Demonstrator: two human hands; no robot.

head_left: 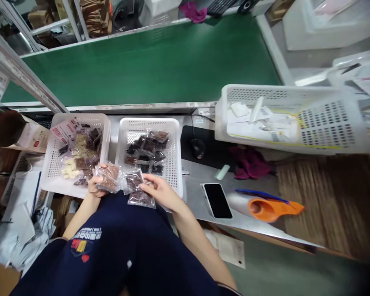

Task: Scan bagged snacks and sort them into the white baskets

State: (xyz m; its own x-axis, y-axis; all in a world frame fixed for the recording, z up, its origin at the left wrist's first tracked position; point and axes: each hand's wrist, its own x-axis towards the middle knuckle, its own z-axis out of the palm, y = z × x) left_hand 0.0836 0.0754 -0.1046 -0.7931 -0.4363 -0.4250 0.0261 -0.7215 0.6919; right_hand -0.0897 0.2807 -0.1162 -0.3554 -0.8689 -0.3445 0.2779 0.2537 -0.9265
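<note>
My left hand [96, 184] is closed around a clear packet of light brown pieces [109, 176], held over the front edge of the left white basket [47, 172]. In my right hand [158, 191] are clear packets of dark brown pieces [133, 180], one above another, in front of the middle white basket [174, 164]. The two hands' packets nearly touch. Several dark packets [146, 150] lie in rows in the middle basket. Mixed dark and cream packets [83, 144], plus a pink-and-white printed pouch [64, 129], lie in the left basket.
A green conveyor belt [160, 61] runs behind the baskets. To the right are a long white basket [265, 142] with papers, a mouse [197, 148], a purple cloth [249, 162], a phone [217, 200] and an orange tape dispenser [274, 209]. Stacked cardboard [320, 197] sits farther right.
</note>
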